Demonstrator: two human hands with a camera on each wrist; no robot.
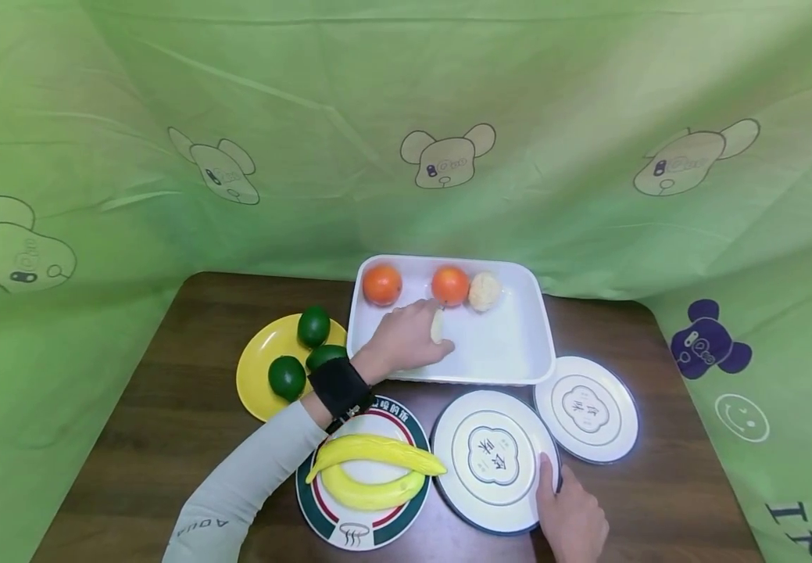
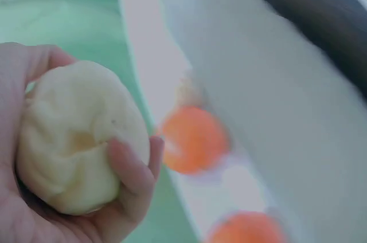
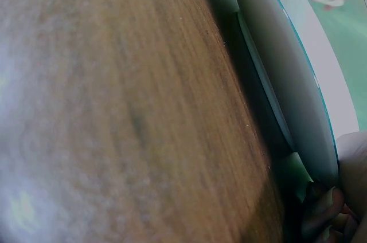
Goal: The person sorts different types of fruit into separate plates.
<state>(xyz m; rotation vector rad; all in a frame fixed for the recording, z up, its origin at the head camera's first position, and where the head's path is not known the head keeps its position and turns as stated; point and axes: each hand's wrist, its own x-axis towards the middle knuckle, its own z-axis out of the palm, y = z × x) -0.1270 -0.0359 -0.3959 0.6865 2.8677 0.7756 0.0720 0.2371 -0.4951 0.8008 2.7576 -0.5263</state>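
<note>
My left hand (image 1: 404,338) is over the white tray (image 1: 497,356), gripping a cream-coloured, creased ball (image 2: 74,122) that looks like a bun. In the left wrist view the fingers curl round its side. A similar pale ball (image 1: 484,292) lies in the tray beside two orange fruits (image 1: 450,285), (image 1: 382,285). At the front right, my right hand (image 1: 573,512) pinches the rim of a white plate (image 1: 462,496) with blue lettering, thumb on top and fingers beneath. Seen from the right wrist, that plate's edge (image 3: 287,65) stands a little above the wood.
A yellow plate (image 1: 254,383) with green fruits (image 1: 286,378) stands left of the tray. Two bananas (image 1: 373,494) lie on a green-rimmed plate (image 1: 398,528) at the front. Another white plate (image 1: 620,414) sits at the right. Green cloth (image 1: 335,211) hangs behind the brown table (image 1: 166,407).
</note>
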